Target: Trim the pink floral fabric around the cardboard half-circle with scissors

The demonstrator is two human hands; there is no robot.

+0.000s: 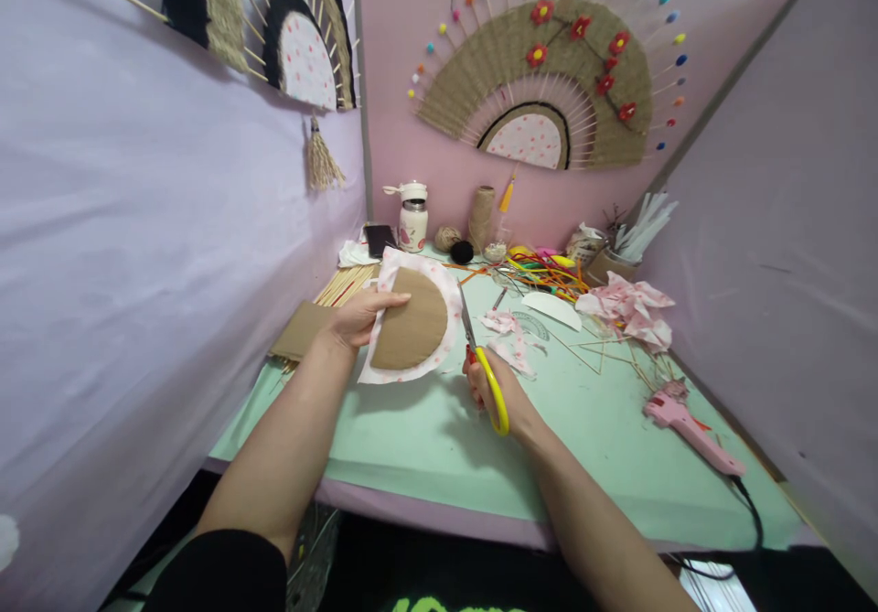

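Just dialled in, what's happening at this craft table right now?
A person is trimming fabric. The left hand holds up a brown cardboard half-disc backed with white pink-dotted fabric, gripped at its straight edge. The right hand works yellow-handled scissors, blades beside the fabric's curved right rim. Pink fabric scraps and a pink glue gun lie to the right on the pale green tabletop. A finished twine fan with red flowers hangs on the back wall.

no legible text, labels, brands or numbers anywhere
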